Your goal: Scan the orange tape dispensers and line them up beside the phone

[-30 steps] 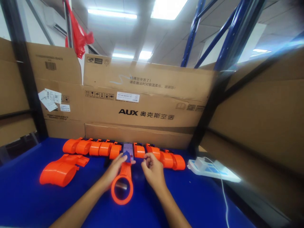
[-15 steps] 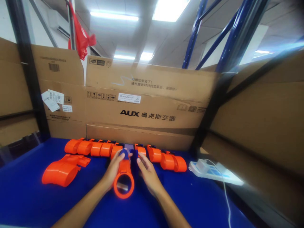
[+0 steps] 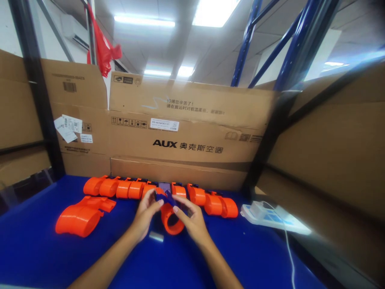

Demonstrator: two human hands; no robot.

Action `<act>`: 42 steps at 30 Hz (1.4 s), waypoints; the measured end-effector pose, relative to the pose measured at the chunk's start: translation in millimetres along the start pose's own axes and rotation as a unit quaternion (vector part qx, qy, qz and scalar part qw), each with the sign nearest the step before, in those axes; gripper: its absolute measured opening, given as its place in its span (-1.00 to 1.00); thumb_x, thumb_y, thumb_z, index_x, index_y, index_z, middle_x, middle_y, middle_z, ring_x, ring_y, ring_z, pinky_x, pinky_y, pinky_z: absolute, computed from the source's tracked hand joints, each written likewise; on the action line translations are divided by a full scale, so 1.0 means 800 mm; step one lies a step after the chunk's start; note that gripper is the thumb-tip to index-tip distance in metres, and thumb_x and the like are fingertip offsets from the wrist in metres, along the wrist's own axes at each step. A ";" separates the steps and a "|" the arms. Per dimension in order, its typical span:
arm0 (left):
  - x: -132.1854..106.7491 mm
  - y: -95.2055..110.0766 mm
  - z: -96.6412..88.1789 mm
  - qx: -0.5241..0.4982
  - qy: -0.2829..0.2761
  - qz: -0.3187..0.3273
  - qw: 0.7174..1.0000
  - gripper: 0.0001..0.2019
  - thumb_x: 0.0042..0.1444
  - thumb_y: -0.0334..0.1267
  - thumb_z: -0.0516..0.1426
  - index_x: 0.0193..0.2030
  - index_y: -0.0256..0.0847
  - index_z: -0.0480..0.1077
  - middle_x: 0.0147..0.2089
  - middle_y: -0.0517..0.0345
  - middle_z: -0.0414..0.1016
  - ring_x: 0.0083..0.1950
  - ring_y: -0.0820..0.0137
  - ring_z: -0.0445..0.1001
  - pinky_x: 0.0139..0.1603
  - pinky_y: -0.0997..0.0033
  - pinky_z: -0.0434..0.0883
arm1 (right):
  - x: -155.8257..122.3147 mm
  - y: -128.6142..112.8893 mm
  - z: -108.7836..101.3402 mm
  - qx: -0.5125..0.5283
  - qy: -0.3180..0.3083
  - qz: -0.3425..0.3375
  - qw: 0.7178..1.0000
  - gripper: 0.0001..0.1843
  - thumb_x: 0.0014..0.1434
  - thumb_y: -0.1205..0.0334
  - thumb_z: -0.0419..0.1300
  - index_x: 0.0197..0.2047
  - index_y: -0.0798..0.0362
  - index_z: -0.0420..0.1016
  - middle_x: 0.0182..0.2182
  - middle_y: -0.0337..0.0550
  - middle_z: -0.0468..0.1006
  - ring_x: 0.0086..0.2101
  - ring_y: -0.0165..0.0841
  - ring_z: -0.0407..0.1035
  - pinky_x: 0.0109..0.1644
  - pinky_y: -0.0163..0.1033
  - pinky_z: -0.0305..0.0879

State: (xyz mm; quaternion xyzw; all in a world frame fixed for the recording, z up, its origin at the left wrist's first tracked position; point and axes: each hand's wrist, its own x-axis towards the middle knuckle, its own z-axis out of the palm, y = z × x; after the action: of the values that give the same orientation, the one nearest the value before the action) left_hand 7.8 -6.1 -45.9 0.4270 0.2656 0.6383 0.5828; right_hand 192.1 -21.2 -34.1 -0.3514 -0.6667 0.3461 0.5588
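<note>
Over the middle of the blue table, both hands are closed on one assembly: an orange ring-shaped part (image 3: 173,229) with dark blue pieces (image 3: 163,196) at its upper end. My left hand (image 3: 146,214) pinches the left end of the blue pieces, thumb on top. With thumb and forefinger, my right hand (image 3: 190,216) grips their right side. The ring hangs tilted below, between the hands. Whether the blue pieces are joined to each other is hard to tell. Below the left hand, a small silvery strip (image 3: 156,236) lies on the table.
A row of orange ring parts (image 3: 123,188) with dark clips lines the back of the blue table (image 3: 120,277). More orange parts (image 3: 78,218) lie at left. At right stands a white power strip (image 3: 275,218) with a cable. Cardboard walls (image 3: 186,168) enclose the table.
The orange ring has swung right and tilted between my hands, uncovering the silvery strip on the table. The blue pieces have come together, and my left thumb has shifted along them.
</note>
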 end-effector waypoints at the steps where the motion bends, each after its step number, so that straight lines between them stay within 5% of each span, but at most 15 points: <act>1: -0.001 0.002 0.000 0.005 0.000 -0.003 1.000 -0.48 -0.06 -0.20 0.38 0.09 -0.11 0.46 0.05 0.01 0.57 0.10 0.16 0.51 0.05 0.26 0.45 | 0.000 0.000 -0.001 -0.012 0.002 -0.005 1.000 -0.58 0.16 0.04 0.35 0.08 -0.08 0.58 0.08 -0.04 0.58 0.11 -0.04 0.42 0.25 0.18 0.25; 24: -0.008 0.009 0.002 0.017 -0.014 -0.027 0.999 -0.49 -0.01 -0.18 0.36 0.11 -0.10 0.44 0.10 -0.04 0.51 0.14 0.10 0.47 0.03 0.20 0.49 | -0.002 -0.009 -0.003 -0.038 0.004 0.006 0.999 -0.57 0.16 -0.01 0.34 0.07 -0.06 0.58 0.06 -0.02 0.59 0.08 -0.03 0.44 0.24 0.17 0.26; 33: -0.007 0.011 -0.001 -0.015 -0.028 0.012 0.999 -0.41 -0.09 -0.25 0.39 0.14 -0.12 0.44 0.07 -0.02 0.56 0.13 0.10 0.48 0.10 0.18 0.44 | -0.006 -0.017 -0.001 -0.016 -0.022 -0.012 1.000 -0.48 0.17 0.05 0.34 0.19 -0.07 0.45 0.15 -0.03 0.52 0.15 -0.08 0.39 0.27 0.09 0.26; 38: -0.008 0.013 -0.003 -0.017 -0.041 0.040 0.998 -0.39 -0.07 -0.22 0.37 0.18 -0.13 0.43 0.21 -0.06 0.49 0.27 0.05 0.37 0.27 0.15 0.30 | -0.010 -0.026 -0.001 -0.116 -0.021 -0.050 0.992 -0.46 0.14 0.07 0.35 0.18 -0.07 0.44 0.05 -0.04 0.58 0.03 -0.07 0.47 0.17 0.08 0.37; 42: -0.007 0.016 -0.002 0.046 -0.055 0.078 0.994 -0.43 -0.01 -0.19 0.35 0.18 -0.15 0.41 0.29 -0.08 0.41 0.34 0.05 0.30 0.36 0.13 0.18 | -0.012 -0.024 -0.006 -0.264 -0.007 -0.144 0.954 -0.40 0.10 0.09 0.38 0.21 -0.11 0.41 0.06 -0.01 0.53 0.03 -0.06 0.42 0.17 0.09 0.33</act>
State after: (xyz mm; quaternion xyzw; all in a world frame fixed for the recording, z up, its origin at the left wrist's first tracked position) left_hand 0.0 -13.6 -37.3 0.5073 0.2287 0.6443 0.5246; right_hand 196.1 -39.1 -21.7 -0.3840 -0.7819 0.0766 0.4851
